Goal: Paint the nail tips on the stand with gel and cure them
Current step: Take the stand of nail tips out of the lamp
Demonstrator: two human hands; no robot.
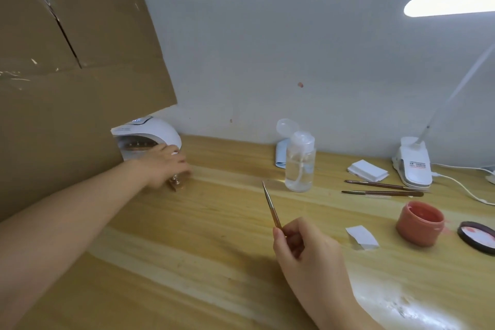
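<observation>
Two hands: left (163, 166) on stand (177, 182), right (302, 246) around brush (271, 206).

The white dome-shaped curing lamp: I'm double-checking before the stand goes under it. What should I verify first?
1. White dome-shaped curing lamp switched on: ok, lights glow on top and inside.
2. Lamp opening faces the left hand: ok.
3. Left grip on the small gold-coloured stand: ok, fingers curl over it.
4. Nail tips painted: cannot tell, hidden under the hand.
5. Thin brown-handled brush kept clear in the right hand: ok.
6. Open coral-pink gel jar out of the way: ok.
</observation>
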